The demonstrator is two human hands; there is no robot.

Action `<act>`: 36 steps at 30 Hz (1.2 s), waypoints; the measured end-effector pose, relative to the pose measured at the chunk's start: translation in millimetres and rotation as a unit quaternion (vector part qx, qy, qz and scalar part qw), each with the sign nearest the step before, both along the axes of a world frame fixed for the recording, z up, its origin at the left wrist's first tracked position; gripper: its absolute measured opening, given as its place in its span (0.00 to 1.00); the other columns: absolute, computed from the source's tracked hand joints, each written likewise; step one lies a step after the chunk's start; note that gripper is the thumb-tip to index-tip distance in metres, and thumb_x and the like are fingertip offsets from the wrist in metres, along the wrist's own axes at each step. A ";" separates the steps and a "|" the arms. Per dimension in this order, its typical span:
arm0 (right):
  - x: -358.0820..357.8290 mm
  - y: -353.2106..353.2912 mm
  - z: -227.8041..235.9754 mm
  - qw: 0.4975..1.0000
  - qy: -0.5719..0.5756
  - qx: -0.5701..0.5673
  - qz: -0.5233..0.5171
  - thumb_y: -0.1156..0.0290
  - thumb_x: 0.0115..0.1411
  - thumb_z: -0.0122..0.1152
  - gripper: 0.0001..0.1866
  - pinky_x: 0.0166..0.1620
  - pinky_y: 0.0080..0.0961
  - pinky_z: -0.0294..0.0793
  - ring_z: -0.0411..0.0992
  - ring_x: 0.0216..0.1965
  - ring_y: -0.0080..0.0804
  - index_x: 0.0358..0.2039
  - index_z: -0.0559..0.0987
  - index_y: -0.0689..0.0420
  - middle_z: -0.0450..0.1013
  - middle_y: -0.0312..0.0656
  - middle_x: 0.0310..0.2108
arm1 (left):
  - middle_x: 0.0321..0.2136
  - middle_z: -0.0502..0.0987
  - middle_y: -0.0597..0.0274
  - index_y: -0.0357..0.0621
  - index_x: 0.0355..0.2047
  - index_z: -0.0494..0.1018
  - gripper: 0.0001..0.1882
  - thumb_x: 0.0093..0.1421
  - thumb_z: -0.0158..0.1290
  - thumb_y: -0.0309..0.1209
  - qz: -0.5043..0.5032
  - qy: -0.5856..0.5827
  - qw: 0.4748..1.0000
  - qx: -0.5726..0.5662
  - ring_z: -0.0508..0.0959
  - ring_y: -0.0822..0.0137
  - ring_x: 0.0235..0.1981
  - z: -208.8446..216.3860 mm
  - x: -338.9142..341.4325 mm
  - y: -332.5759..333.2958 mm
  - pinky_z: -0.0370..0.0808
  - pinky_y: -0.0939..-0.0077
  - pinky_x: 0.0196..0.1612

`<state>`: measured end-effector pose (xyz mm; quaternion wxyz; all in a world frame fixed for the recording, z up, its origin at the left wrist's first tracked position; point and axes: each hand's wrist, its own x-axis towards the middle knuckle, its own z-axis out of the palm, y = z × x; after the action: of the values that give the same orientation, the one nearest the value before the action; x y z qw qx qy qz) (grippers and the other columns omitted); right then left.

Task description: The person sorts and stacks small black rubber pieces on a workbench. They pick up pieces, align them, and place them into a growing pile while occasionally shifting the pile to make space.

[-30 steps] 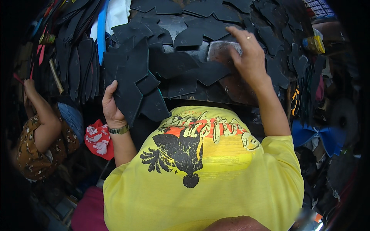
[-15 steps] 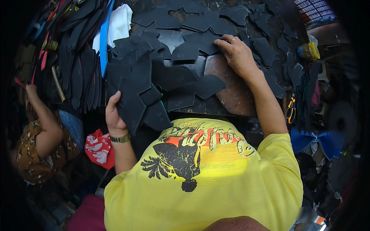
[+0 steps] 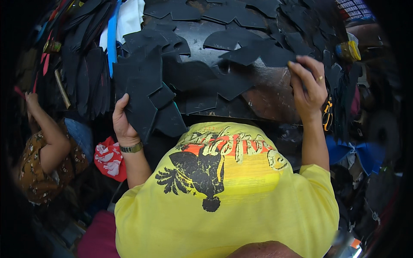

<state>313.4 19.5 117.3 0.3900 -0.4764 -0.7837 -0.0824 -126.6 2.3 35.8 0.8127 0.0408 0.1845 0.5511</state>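
Observation:
My left hand (image 3: 124, 122), with a watch at the wrist, grips the lower left edge of a loose stack of black cut-out sheet pieces (image 3: 140, 86), its thumb on top and the other fingers hidden beneath. At the far right end of a single black cut-out piece (image 3: 258, 53), my right hand (image 3: 310, 84) pinches the tip between thumb and fingers. That piece slants over the dark worktable (image 3: 275, 96), partly above another notched black piece (image 3: 226, 38). More black pieces (image 3: 198, 79) lie overlapping between my hands.
Long black strips (image 3: 81, 73) hang over the table's left side beside a blue strip (image 3: 113, 38) and white cloth (image 3: 131, 17). An orange-handled tool (image 3: 328, 116) and a yellow jar (image 3: 347, 50) are at the right. Another person (image 3: 49, 150) works at the left.
My right hand has moved right and nearer, drawing a black piece along by its tip. The left hand still holds the stack. The view has shifted slightly.

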 end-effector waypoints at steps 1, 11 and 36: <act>3.9 -12.1 0.8 1.000 -0.008 -0.023 -0.004 0.88 0.46 0.67 0.14 0.42 0.30 0.74 0.75 0.38 0.40 0.36 0.84 0.61 0.75 0.45 0.37 | 0.50 0.79 0.44 0.31 0.53 0.72 0.18 0.69 0.46 0.31 0.001 0.002 1.000 0.000 0.81 0.52 0.50 -0.3 0.1 0.5 0.79 0.57 0.55; 10.1 -76.0 -38.3 0.987 -0.006 -0.161 -0.001 0.89 0.46 0.66 0.15 0.36 0.31 0.74 0.73 0.34 0.41 0.36 0.81 0.64 0.73 0.45 0.35 | 0.49 0.79 0.44 0.30 0.54 0.72 0.18 0.69 0.46 0.31 -0.041 -0.015 0.999 0.005 0.81 0.52 0.49 0.4 16.1 9.4 0.79 0.56 0.54; -48.9 -13.1 -25.1 0.818 0.402 -0.400 0.100 0.80 0.61 0.62 0.21 0.54 0.22 0.73 0.74 0.50 0.26 0.56 0.76 0.62 0.76 0.42 0.50 | 0.48 0.79 0.40 0.27 0.53 0.71 0.19 0.68 0.46 0.30 -0.124 -0.073 0.989 -0.020 0.82 0.50 0.49 0.5 56.8 21.9 0.81 0.57 0.52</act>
<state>264.5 6.4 92.2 0.4516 -0.5005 -0.5647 0.4761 -69.8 24.2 36.3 0.8867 0.0072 0.1294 0.4437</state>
